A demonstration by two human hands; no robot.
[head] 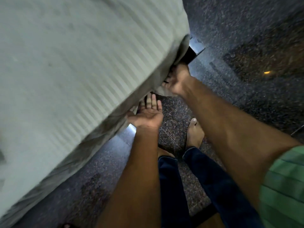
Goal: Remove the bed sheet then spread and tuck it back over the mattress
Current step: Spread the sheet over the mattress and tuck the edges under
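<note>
A pale striped bed sheet [74, 63] covers the mattress, which fills the upper left of the head view. My left hand [148, 112] lies palm up with straight fingers under the sheet's hanging edge, near the mattress corner. My right hand [176, 81] reaches farther along that edge and grips a fold of sheet at the corner; its fingertips are hidden under the cloth. A dark bed frame corner [190, 55] sticks out below the mattress just beyond my right hand.
Speckled stone floor [246, 38] lies to the right and below the bed. My bare foot [195, 134] and dark trouser legs [213, 178] stand close to the bed's side. A small orange speck [266, 72] lies on the floor.
</note>
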